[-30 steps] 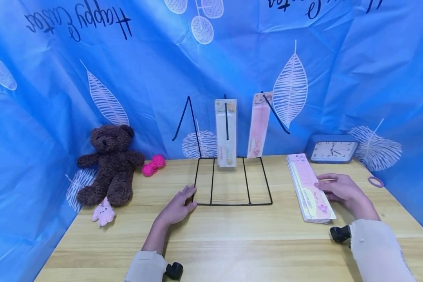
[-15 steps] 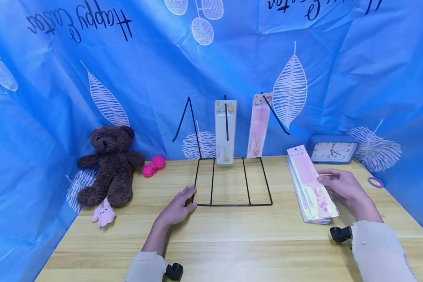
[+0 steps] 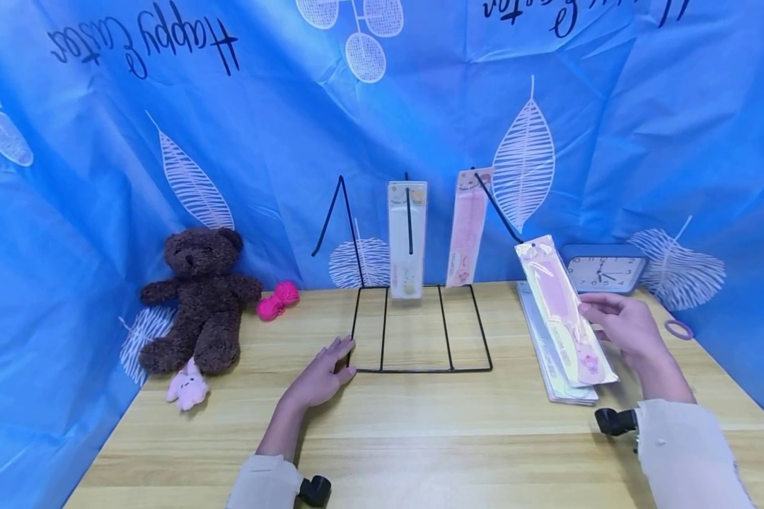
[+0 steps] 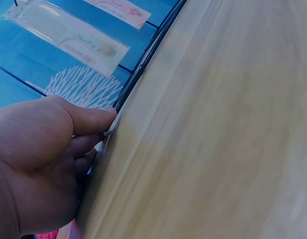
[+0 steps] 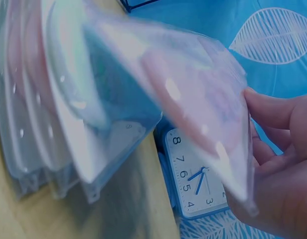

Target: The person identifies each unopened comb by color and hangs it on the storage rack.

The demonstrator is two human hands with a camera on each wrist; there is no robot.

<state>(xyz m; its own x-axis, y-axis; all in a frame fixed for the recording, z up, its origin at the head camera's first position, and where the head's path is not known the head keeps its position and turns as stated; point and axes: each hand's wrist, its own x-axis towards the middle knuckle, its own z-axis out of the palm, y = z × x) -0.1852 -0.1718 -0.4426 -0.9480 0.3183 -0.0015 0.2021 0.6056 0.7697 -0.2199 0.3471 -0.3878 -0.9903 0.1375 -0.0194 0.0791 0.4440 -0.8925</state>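
My right hand pinches a pink comb in a clear pack by its right edge. In the right wrist view this packaged comb is tilted up off a pile of packaged combs. The pile lies on the table beneath it. A black wire display rack stands mid-table, with a pale packaged comb on its middle hook and a pink one on its right hook. My left hand holds the rack's front left corner; thumb and finger meet at the wire in the left wrist view.
A brown teddy bear sits at the left with a small pink plush at its feet and a bright pink bow beside it. A blue clock and a purple ring are at the right. Blue cloth hangs behind.
My right hand has lifted the top packaged comb off the pile, its upper end rising and tilting. The pale comb on the middle hook has settled. My left hand stays in place.
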